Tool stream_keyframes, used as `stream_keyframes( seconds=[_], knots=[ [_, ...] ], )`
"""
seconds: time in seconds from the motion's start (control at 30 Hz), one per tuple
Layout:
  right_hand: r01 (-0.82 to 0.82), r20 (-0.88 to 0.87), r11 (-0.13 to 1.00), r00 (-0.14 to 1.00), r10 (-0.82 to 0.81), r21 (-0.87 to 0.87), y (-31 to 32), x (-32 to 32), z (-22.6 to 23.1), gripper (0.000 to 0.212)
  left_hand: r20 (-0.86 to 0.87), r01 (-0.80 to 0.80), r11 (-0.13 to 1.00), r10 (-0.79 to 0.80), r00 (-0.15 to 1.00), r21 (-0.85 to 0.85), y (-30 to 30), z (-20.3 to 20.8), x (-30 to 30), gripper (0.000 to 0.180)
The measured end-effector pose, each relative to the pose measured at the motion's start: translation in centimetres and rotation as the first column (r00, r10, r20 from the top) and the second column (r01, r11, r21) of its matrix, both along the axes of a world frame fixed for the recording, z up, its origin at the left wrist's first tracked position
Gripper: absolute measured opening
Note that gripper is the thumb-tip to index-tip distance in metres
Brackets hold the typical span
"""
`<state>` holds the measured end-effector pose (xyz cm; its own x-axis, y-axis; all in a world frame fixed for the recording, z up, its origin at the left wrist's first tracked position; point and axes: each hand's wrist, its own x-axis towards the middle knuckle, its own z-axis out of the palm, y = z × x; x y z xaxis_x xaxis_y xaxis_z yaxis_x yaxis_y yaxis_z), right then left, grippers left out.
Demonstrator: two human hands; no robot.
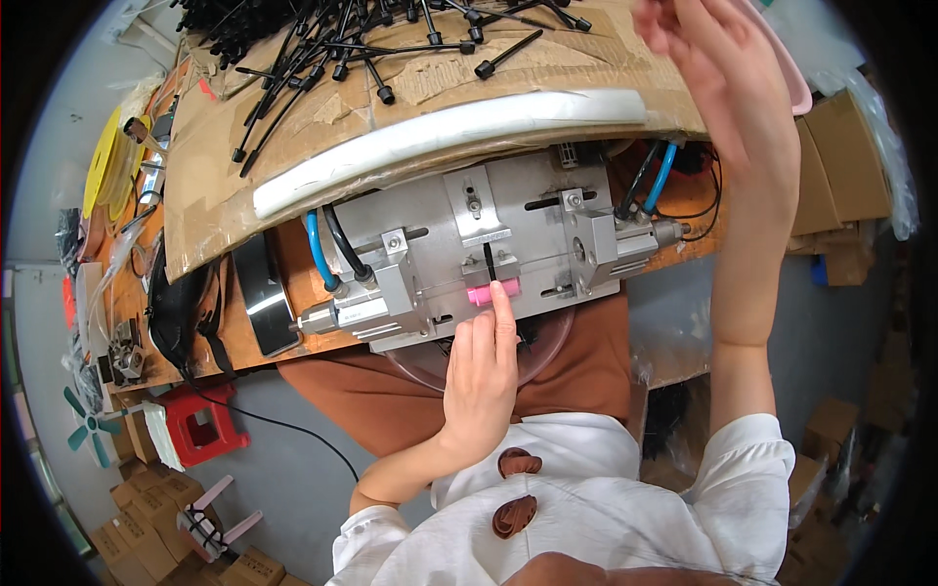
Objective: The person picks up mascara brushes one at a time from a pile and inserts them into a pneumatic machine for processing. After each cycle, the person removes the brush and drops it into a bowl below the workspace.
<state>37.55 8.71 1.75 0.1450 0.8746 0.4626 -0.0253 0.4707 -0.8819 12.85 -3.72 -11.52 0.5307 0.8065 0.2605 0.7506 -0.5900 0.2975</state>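
My left hand (481, 366) reaches over the front of a metal clamping fixture (362, 230). Its index finger is stretched out and its tip presses on a pink cylinder (481, 294) at the fixture's middle. The other fingers are bent in and the thumb is hidden. A thin black rod (490, 259) runs from the fixture's centre block to that fingertip. At the top right, my right hand (708, 44) is raised over the cardboard beside a pink tray (796, 83). Its fingers are blurred and partly cut off by the frame edge.
Many black rods with thick heads (386, 93) lie on the cardboard (210, 210) behind the fixture. A white padded strip (440, 125) edges it. Blue hoses (318, 249) join the fixture's cylinders. A phone-like black slab (264, 293) lies left; a red stool (210, 420) stands below.
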Motion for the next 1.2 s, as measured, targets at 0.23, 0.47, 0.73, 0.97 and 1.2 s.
stream_keyframes(
  seconds=[0.23, 0.47, 0.73, 0.97, 1.2],
  knots=[
    [0.043, 0.359, 0.992, 0.929, -0.084, 0.121, -11.4, -5.6, -7.0, 0.023, 0.178, 0.073, 0.994, -0.087, 0.98, 0.084, 4.8, 5.7, -1.1, 0.062],
    [0.029, 0.705, 0.999, 0.708, -0.045, 0.036, -14.9, -11.0, -14.0, 0.059, 0.12, -0.013, 0.975, -0.015, 0.993, 0.222, 20.1, 10.5, -1.4, 0.021],
    [0.113, 0.831, 0.992, 0.557, -0.023, -0.049, -14.8, -10.7, -13.2, 0.063, 0.494, 0.328, 0.894, -0.146, 0.857, -0.305, 22.5, 15.6, -5.1, 0.022],
    [0.07, 0.836, 0.901, 0.35, -0.423, 0.427, -6.8, -9.0, -5.8, 0.028, 0.896, 0.627, 0.673, 0.125, 0.425, -0.391, 21.6, 15.8, -11.2, 0.036],
    [-0.178, 0.933, 0.919, 0.142, -0.331, 0.353, 6.6, -9.2, -3.3, 0.018, 0.844, 0.143, 0.964, 0.119, 0.523, -0.225, 16.2, 12.3, -8.4, 0.018]
  ],
)
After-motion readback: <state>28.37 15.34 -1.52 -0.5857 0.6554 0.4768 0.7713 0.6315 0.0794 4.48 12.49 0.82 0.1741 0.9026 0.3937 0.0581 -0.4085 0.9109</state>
